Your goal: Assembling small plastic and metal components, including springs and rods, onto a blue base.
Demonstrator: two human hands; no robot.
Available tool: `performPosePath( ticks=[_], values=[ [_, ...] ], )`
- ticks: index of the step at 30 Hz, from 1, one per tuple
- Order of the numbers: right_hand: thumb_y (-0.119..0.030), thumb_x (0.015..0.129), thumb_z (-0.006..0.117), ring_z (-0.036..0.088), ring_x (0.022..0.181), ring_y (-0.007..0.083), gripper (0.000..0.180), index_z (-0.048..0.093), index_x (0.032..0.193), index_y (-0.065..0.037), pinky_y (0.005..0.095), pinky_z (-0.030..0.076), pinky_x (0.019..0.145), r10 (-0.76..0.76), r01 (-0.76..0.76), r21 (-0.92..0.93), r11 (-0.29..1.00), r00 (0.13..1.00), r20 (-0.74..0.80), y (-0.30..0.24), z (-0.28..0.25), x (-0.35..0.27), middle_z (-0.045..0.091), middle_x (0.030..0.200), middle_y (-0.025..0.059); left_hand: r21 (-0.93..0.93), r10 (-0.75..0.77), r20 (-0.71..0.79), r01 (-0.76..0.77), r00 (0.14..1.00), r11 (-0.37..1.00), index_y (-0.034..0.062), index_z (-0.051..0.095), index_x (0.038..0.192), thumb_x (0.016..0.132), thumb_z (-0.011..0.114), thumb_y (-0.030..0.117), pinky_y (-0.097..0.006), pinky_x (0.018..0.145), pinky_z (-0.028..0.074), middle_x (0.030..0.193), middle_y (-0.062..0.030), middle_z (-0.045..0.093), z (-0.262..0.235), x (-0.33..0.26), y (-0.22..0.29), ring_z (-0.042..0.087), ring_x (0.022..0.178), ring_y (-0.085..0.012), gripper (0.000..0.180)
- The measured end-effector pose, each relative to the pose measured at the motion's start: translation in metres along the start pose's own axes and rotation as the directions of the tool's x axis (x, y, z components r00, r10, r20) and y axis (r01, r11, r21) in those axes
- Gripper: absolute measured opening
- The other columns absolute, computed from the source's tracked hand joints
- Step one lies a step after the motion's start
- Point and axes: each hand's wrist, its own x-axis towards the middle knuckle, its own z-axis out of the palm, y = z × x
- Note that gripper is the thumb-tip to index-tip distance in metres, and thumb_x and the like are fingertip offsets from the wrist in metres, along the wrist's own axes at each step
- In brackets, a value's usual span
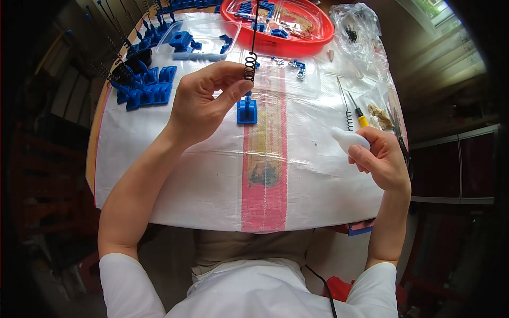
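Observation:
My left hand (204, 100) is closed, thumb and forefinger pinching a black coil spring (249, 68) whose long straight wire rises from its top. Directly below the spring is a small blue plastic base (247, 111), joined to its lower end by a blue stem. Over at the right, my right hand (380, 156) is wrapped round a white squeeze bottle (351, 140) with its tip pointing left. Beyond that bottle lie another black spring with a straight wire (349, 121) and a yellow-handled screwdriver (362, 119).
Blue bases with springs (146, 90) line the left edge. At the back stand a clear tub (233, 52) of blue parts and a red basin (228, 26). Small white and blue pieces (299, 69) lie on a clear sheet. A plastic bag (366, 45) sits far right.

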Motion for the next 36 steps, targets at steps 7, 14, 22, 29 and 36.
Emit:
performPosePath(
  ticks=[7, 14, 22, 29, 36],
  values=[
    [-0.017, 0.084, 0.070, 0.047, 0.060, 0.0036, 0.020, 0.066, 0.084, 0.002, 0.0219, 0.036, 0.053, -0.168, 0.169, -0.104, 0.980, 0.986, 0.022, -0.005, 0.007, 0.008, 0.057, 0.065, -0.0027, 0.047, -0.038, 0.041, 0.036, 0.998, 0.998, -0.0002, 0.065, 0.114, 0.093, 0.067, 0.007, -0.025, 0.078, 0.057, 0.098, -0.0063, 0.071, -0.003, -0.001, 0.003, 0.068, 0.090, -0.0110, 0.022],
    [-0.016, 0.084, 0.069, 0.046, 0.058, 0.0037, 0.018, 0.067, 0.081, 0.001, 0.0226, 0.035, 0.052, -0.208, 0.207, -0.115, 0.972, 0.978, -0.003, 0.000, 0.013, 0.013, 0.056, 0.063, -0.0030, 0.048, 0.005, 0.017, -0.005, 1.000, 0.999, -0.0005, 0.067, 0.109, 0.091, 0.070, 0.005, -0.024, 0.076, 0.055, 0.093, -0.0065, 0.072, 0.001, -0.001, 0.002, 0.067, 0.085, -0.0098, 0.019],
    [-0.017, 0.084, 0.069, 0.046, 0.058, 0.0034, 0.018, 0.067, 0.082, 0.001, 0.0224, 0.035, 0.052, -0.202, 0.201, -0.112, 0.973, 0.979, 0.008, 0.002, 0.017, 0.017, 0.056, 0.063, -0.0035, 0.044, 0.022, -0.001, -0.022, 1.000, 0.999, -0.0011, 0.068, 0.108, 0.090, 0.071, 0.005, -0.024, 0.074, 0.054, 0.091, -0.0067, 0.073, 0.003, -0.001, 0.004, 0.066, 0.081, -0.0091, 0.019],
    [-0.018, 0.085, 0.070, 0.045, 0.057, 0.0030, 0.019, 0.067, 0.083, 0.001, 0.0219, 0.034, 0.052, -0.182, 0.181, -0.094, 0.979, 0.983, -0.004, 0.005, 0.017, 0.019, 0.055, 0.062, -0.0042, 0.080, 0.021, 0.038, -0.024, 0.999, 0.997, -0.0009, 0.066, 0.110, 0.091, 0.069, 0.003, -0.024, 0.077, 0.056, 0.096, -0.0066, 0.072, 0.001, -0.001, 0.004, 0.067, 0.088, -0.0101, 0.020],
    [-0.018, 0.085, 0.070, 0.045, 0.057, 0.0030, 0.019, 0.067, 0.084, 0.001, 0.0220, 0.034, 0.052, -0.195, 0.194, -0.097, 0.976, 0.981, 0.003, 0.006, 0.017, 0.021, 0.055, 0.063, -0.0043, 0.052, 0.036, 0.002, -0.036, 0.999, 0.998, -0.0009, 0.068, 0.107, 0.089, 0.071, 0.004, -0.024, 0.073, 0.055, 0.092, -0.0075, 0.073, 0.003, -0.001, 0.003, 0.067, 0.081, -0.0104, 0.019]
  ],
)
